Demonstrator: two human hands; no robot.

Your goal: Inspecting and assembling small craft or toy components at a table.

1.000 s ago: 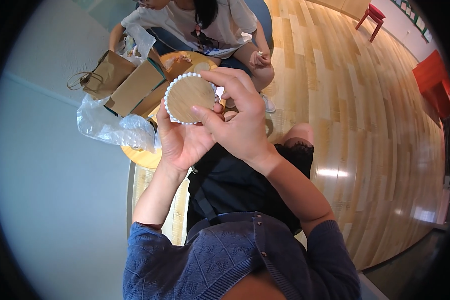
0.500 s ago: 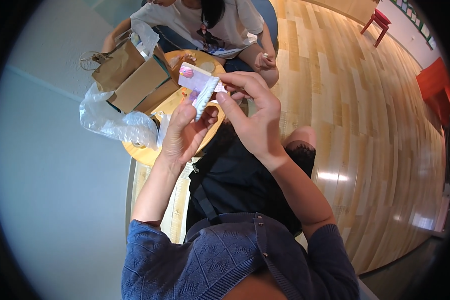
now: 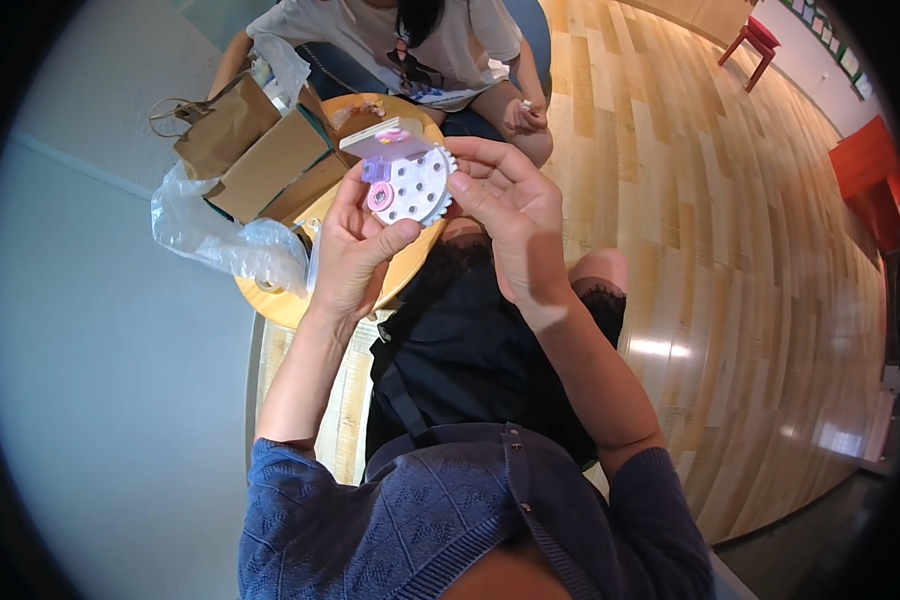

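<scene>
Above the round bench (image 3: 280, 310), I see a white disc (image 3: 425, 195) raised between two hands. The left hand (image 3: 353, 255) has its grip closed on the left edge, thumb in front; the right hand (image 3: 510, 212) pinches the opposite, beaded edge, its grip almost closed. Probably the hold is at both sides so that the disc is steady and its dotted face uncovered. A panel (image 3: 388, 143) stands at the disc's far side.

Box (image 3: 270, 172) between bag (image 3: 228, 130) at left, disc (image 3: 416, 190) at right
</scene>
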